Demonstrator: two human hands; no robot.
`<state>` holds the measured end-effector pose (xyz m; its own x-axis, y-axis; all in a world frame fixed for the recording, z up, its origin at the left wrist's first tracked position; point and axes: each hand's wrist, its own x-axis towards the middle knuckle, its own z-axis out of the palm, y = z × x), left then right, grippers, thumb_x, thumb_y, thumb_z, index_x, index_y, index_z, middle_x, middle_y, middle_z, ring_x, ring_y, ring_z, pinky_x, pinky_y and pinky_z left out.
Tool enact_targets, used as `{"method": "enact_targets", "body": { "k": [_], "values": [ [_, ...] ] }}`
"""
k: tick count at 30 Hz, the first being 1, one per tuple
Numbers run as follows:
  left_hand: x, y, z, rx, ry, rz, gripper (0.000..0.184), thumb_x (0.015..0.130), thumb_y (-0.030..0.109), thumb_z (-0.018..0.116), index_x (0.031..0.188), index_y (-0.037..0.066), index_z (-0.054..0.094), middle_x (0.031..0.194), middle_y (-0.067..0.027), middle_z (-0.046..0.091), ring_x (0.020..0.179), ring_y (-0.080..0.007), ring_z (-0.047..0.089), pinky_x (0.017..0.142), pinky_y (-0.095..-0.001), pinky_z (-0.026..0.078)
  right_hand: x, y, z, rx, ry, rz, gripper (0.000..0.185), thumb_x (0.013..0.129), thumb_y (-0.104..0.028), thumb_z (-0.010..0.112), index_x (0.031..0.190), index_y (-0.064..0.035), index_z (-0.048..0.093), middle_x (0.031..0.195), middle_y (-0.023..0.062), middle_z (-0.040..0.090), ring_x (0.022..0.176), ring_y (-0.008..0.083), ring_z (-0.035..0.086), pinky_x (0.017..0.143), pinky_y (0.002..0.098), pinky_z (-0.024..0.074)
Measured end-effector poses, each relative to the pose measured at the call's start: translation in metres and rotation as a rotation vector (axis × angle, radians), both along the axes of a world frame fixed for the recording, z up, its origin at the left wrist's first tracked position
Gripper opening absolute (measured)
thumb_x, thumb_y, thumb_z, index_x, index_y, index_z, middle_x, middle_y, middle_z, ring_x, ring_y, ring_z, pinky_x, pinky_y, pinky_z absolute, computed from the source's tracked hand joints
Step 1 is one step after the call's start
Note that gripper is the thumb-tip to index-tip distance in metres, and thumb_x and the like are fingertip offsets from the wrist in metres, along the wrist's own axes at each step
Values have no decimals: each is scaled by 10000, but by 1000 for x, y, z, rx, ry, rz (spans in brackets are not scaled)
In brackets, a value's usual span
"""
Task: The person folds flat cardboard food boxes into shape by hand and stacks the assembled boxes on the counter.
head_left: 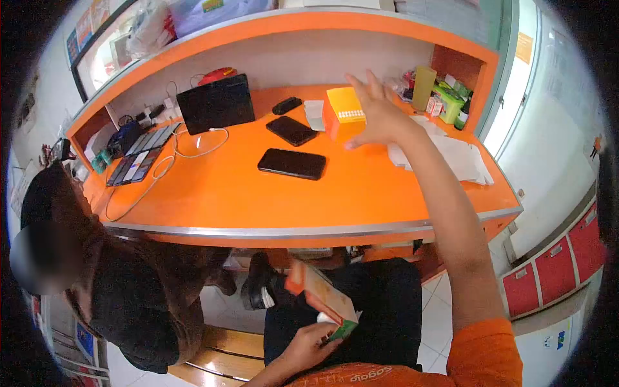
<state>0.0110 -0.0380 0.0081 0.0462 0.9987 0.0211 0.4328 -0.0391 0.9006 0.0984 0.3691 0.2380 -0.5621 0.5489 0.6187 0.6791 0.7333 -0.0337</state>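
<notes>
My left hand (311, 347) is closed around the lower end of a small orange, cream and green carton (330, 298), tilted above my lap. Something white shows beside my fingers at the carton's green end; I cannot make out what it is. Over the desk stretches my right hand (380, 119), its fingers spread and nothing in it. It is at the right side of a yellow and orange box (343, 106) with a row of small white shapes along its edge. Whether the hand touches that box I cannot tell.
Two black phones (292, 164) (291, 131) lie on the orange desk (271, 206). Behind them stand a dark screen (216, 104) and a cable (205, 155). Papers (458, 158) lie at the right, near a green container (449, 102). Another person (122, 284) sits at the left.
</notes>
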Motion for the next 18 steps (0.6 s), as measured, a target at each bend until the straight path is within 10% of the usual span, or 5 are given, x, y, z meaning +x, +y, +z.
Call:
{"method": "enact_targets", "body": {
  "k": [4, 7, 11, 16, 18],
  "values": [
    [-10, -9, -7, 104, 29, -100, 337, 941, 121, 779, 1243, 3, 686, 1019, -210, 749, 860, -332, 750, 772, -425, 586, -1, 71, -4, -146, -153, 136, 1220, 553, -212, 1021, 1571, -109, 357, 1600, 210, 389, 1469, 439, 410, 1229, 497, 371],
    [-19, -20, -11, -153, -41, -132, 436, 907, 0, 748, 1333, -11, 654, 1323, -243, 666, 1174, -382, 683, 910, -440, 575, 4, 74, 5, -192, -92, 198, 1155, 555, -176, 1009, 1532, -89, 399, 1562, 201, 440, 1476, 398, 412, 1241, 467, 358],
    [-25, -24, -7, 25, -56, -40, 376, 915, -17, 734, 1284, -31, 666, 1161, -227, 731, 996, -373, 738, 831, -431, 586, 37, 27, 41, -176, 167, 134, 1039, 610, -139, 972, 1497, -78, 436, 1485, 178, 532, 1399, 358, 510, 1180, 461, 446],
    [-38, -16, -15, 37, -21, -24, 387, 907, -46, 734, 1287, -3, 677, 1124, -186, 741, 913, -300, 733, 763, -390, 569, 115, 18, 95, -901, 979, 720, 616, 933, -301, 776, 1435, -18, 557, 1378, 132, 650, 1282, 274, 631, 1085, 421, 515],
    [-39, -5, -13, -36, -48, -46, 324, 937, 63, 756, 1245, -4, 684, 1059, -198, 748, 873, -320, 745, 762, -402, 583, 131, 29, 93, -1172, 925, 1093, 497, 1017, -274, 664, 1437, -24, 572, 1306, 123, 681, 1210, 238, 663, 1042, 398, 546]
  ]
}}
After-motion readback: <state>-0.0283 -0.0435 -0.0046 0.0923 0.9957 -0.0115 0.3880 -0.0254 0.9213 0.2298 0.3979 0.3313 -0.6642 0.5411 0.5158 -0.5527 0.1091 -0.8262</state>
